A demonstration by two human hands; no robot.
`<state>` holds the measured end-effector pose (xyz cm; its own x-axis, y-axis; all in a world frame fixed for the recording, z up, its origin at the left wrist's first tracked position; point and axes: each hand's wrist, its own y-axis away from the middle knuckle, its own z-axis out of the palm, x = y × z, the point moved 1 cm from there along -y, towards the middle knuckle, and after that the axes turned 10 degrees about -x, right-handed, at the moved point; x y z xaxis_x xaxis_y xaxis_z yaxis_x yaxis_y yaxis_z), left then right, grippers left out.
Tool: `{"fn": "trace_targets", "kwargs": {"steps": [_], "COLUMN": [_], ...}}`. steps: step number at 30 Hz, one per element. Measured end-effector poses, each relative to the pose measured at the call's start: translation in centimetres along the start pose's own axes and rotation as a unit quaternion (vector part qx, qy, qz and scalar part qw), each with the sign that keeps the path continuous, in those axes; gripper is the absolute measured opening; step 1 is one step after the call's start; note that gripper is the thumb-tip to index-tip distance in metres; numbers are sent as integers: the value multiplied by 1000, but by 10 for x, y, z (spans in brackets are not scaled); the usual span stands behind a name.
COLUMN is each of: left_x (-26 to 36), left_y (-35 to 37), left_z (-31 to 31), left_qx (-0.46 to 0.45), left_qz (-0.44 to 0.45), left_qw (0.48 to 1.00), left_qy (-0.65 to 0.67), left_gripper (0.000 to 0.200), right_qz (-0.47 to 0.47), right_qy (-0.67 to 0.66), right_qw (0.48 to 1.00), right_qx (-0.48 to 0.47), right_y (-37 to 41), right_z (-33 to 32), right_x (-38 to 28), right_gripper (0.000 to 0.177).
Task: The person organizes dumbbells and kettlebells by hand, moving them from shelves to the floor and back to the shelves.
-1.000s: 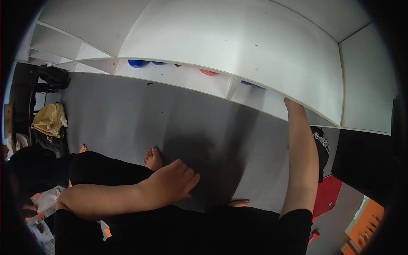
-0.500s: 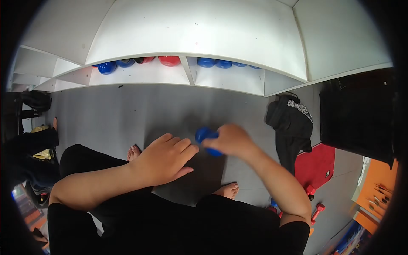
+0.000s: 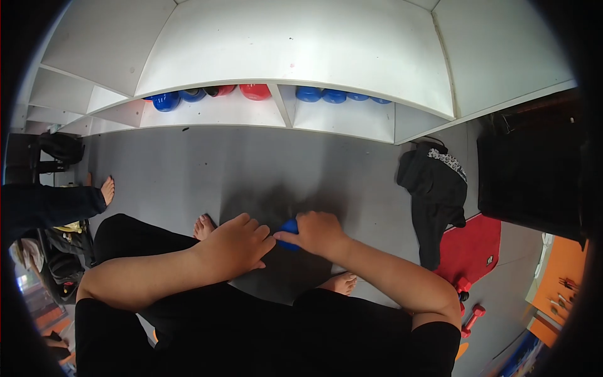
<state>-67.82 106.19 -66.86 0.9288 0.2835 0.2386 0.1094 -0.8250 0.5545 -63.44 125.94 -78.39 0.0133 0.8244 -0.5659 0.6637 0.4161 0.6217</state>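
My right hand (image 3: 319, 234) is wrapped round a blue dumbbell (image 3: 289, 234) held in front of me above the floor. One blue end shows beside the thumb; the rest is hidden under the hand. My left hand (image 3: 235, 245) hangs just to its left, back upward, fingers curled in. No object shows at its edges, and its palm side is out of sight. The left fingertips come close to the dumbbell's visible end.
White shelving (image 3: 295, 44) spans the front, with blue kettlebells (image 3: 334, 96) and a red kettlebell (image 3: 254, 92) low inside. At right lie a black garment (image 3: 433, 188), a red mat (image 3: 471, 248) and a red dumbbell (image 3: 473, 320). Another person's foot (image 3: 108, 190) is at left.
My right hand has brought the blue dumbbell down and left, closer to my left hand. The left fingers have curled in more. The other person's foot has come further into view at left.
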Motion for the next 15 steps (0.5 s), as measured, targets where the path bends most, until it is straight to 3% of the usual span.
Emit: {"fn": "trace_targets", "kwargs": {"steps": [6,9,11,13,15], "left_x": [-5,-6,-8,-9,-6], "left_y": [-4,-10,-22,-27,-29], "left_z": [12,20,32,38,42], "left_qx": [-127,-89,12,36,57], "left_qz": [7,14,41,44,44], "left_qw": [991,995,999,998,996], "left_qy": [-30,-40,1,25,51], "left_gripper": [51,60,67,69,73], "right_qz": [-28,-27,-34,-45,-78], "right_qy": [-6,29,61,93,104], "right_qw": [999,997,993,985,959], "right_qx": [-21,-65,-100,-136,-253], "right_y": [-8,-4,-7,-14,-26], "right_z": [-15,-29,-35,-48,-63], "right_x": [14,7,14,26,42], "right_gripper": [79,74,70,66,59]}}
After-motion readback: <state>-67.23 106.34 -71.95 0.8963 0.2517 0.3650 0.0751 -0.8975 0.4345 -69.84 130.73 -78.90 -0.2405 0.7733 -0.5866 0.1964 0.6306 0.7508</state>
